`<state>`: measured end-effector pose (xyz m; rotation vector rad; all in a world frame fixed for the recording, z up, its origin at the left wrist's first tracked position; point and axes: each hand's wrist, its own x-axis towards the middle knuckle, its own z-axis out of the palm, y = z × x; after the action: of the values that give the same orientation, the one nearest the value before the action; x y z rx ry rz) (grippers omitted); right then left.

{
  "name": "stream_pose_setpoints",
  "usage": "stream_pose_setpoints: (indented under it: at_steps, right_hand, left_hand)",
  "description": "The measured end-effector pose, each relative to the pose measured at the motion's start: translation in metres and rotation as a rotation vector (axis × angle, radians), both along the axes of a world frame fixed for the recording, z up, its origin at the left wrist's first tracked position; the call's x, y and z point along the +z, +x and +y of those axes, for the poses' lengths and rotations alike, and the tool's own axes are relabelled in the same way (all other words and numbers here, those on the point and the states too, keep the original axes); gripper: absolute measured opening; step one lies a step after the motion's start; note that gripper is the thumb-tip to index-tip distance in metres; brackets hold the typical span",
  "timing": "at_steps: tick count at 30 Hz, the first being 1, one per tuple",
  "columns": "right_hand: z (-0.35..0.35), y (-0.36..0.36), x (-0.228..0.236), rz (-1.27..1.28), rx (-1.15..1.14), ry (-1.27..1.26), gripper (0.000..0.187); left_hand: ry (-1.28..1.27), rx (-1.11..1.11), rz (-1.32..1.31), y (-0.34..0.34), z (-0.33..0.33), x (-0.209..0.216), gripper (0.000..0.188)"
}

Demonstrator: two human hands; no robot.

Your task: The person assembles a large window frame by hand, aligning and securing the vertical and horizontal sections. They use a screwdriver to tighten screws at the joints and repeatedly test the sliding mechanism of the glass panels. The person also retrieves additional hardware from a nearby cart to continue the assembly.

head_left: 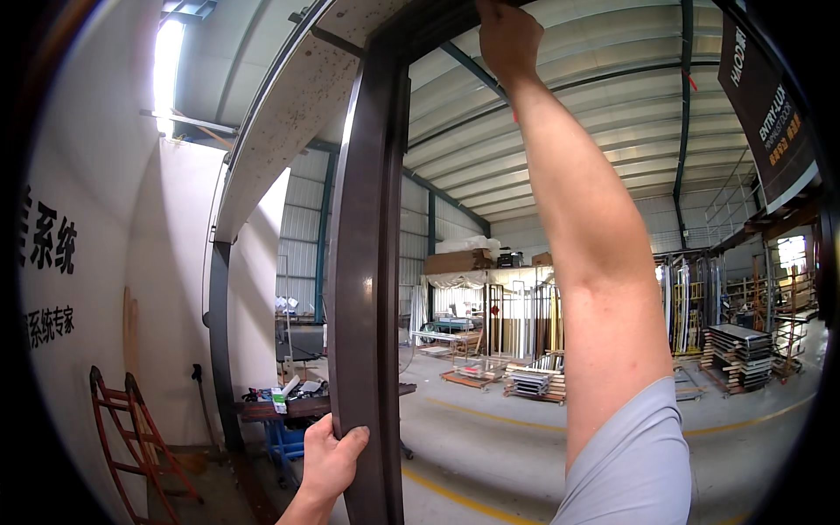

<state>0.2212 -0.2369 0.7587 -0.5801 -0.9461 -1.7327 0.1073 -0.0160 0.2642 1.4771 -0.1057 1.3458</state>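
"Down low, what does our left hand [328, 459] have?"

"It pinches the left edge of a tall dark post [360, 262]. Our thumb [353, 440] lies on the front of the post, but we can't see where all the other fingertips go."

"Where does the post go from there?"

"It stands up past our left hand and meets a dark top bar [429, 31], close to our right hand [510, 42]."

"And what is our right hand doing?"

"It is way up high, far above the left one, and it is curled at the top bar. Its tips are hidden, so we can't tell if it pinches the bar or just pushes on it. Our bare right arm [599, 227] reaches up to it from a light grey sleeve [630, 468]."

"What else do we see near our left hand?"

"Just past it there is a blue stand [286, 435]. Farther to its left, we see a red ladder [133, 429] by a white wall [179, 306]."

"And below our right hand?"

"Far back, to the right of our arm, flat things sit in a stack [739, 357] on the grey floor [490, 446]. A dark banner [766, 114] hangs to the right of our right hand."
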Motion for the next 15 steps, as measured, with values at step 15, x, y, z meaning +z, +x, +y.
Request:
stream_pose_setpoints:
  at_steps: [15]
  right_hand:
    - [0.018, -0.003, -0.009, -0.07, 0.511, -0.14, 0.035]
  left_hand:
    - [0.002, 0.01, 0.008, -0.002, -0.001, 0.003, 0.015]
